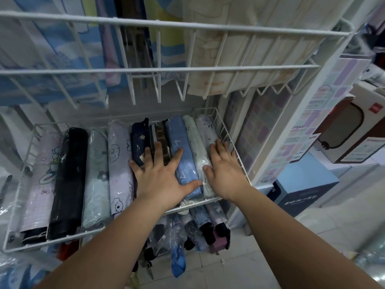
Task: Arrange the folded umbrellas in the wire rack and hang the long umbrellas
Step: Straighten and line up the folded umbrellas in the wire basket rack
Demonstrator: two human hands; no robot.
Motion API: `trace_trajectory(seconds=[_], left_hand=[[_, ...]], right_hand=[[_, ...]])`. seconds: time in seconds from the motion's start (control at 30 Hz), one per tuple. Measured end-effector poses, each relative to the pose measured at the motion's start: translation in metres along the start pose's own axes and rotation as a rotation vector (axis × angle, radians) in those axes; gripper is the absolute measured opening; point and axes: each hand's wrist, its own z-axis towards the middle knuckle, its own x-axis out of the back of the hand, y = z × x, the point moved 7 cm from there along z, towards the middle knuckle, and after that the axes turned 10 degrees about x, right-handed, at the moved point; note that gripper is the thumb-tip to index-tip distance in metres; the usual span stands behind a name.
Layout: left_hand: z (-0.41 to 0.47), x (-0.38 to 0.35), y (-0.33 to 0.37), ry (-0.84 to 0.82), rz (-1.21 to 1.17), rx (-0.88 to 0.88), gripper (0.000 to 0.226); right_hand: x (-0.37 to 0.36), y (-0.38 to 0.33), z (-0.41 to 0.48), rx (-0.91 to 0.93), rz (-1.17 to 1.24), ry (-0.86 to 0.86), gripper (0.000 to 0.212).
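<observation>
Head view: we see both of our hands pressed flat, fingers spread, on the row of folded umbrellas lying side by side in the white wire basket (233, 130). Our left hand (161, 176) covers a dark navy umbrella (140, 140) and a brown checked one (161, 134), its thumb resting on the blue umbrella (181, 147). Our right hand (224, 170) lies on the pale green umbrella (194, 140) and the grey floral one (208, 130) against the basket's right wall. Neither hand grips anything. Further left in the basket lie a lilac umbrella with dog drawings (119, 159), a mint one (96, 176), a black one (69, 180) and a pink rabbit-print one (41, 180). Above, long umbrellas (133, 42) hang behind the upper wire rack (166, 69). More wrapped umbrellas (193, 230) sit below the basket.
</observation>
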Motion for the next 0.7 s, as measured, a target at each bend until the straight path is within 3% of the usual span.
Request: trace_trajectory(seconds=[0.1, 0.2, 0.47, 0.6, 0.7], left_hand=[[0.000, 0.009, 0.004, 0.027, -0.018, -0.039, 0.110], [-0.011, 0.027, 0.024, 0.169, -0.040, -0.202, 0.099], [-0.051, 0.026, 0.101, 0.192, -0.252, -0.478, 0.077], [-0.093, 0.008, 0.143, 0.298, -0.593, -0.653, 0.041], [-0.123, -0.015, 0.182, 0.326, -0.588, -0.721, 0.036]], right_hand=[[0.014, 0.000, -0.010, -0.037, 0.272, 0.094, 0.069], [0.033, 0.002, -0.037, -0.080, 0.410, 0.197, 0.064], [0.059, 0.026, -0.134, -0.068, 0.369, 0.306, 0.052], [0.057, 0.080, -0.179, -0.049, 0.296, 0.338, 0.051], [0.055, 0.135, -0.216, -0.081, 0.282, 0.336, 0.051]])
